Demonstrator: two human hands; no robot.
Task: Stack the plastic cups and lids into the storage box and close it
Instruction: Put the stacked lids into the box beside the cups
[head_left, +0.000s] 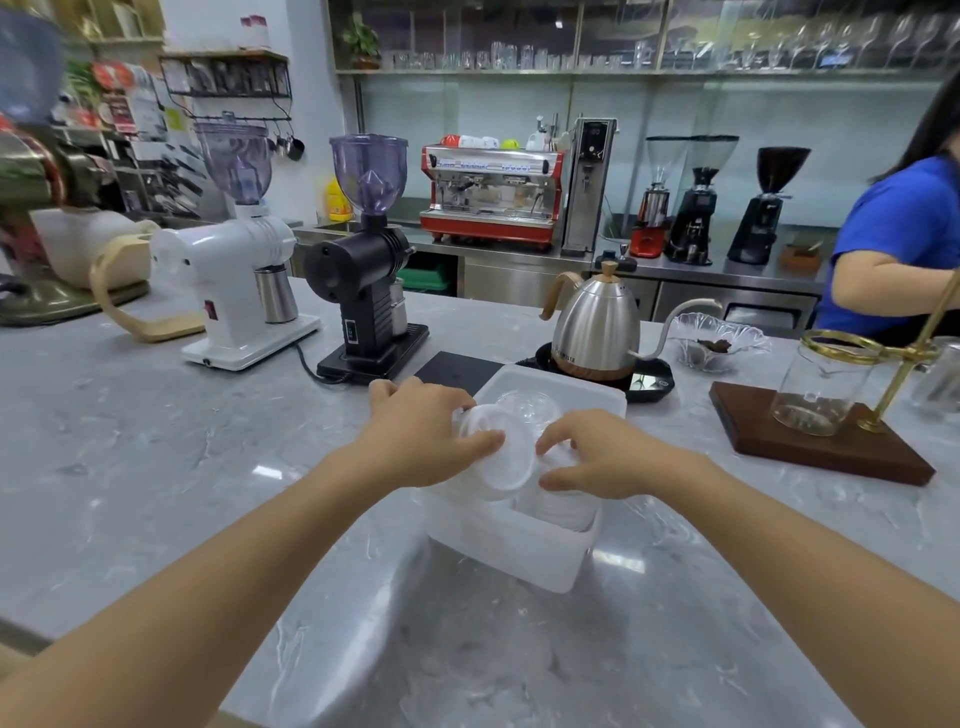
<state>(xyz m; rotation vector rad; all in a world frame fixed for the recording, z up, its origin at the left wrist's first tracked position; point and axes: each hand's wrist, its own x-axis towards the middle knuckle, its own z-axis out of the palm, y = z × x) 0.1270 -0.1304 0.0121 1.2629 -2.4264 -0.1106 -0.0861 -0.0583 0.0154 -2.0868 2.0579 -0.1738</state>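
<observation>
A white translucent storage box (524, 553) stands open on the grey marble counter, right in front of me. Its lid is not in sight. Over the box my left hand (423, 434) grips a stack of clear plastic lids (506, 457) from the left side, thumb across the top. My right hand (589, 457) touches the same stack from the right with curled fingers. Clear plastic cups (524, 402) lie inside the box behind the stack, and more lids (558, 506) rest in the near part of the box.
Behind the box stand a steel gooseneck kettle (597, 327) on a black base, a black grinder (366, 291) and a white grinder (236, 280). At the right a glass jar (821, 395) sits on a wooden board (826, 441). A person in blue (893, 244) works far right.
</observation>
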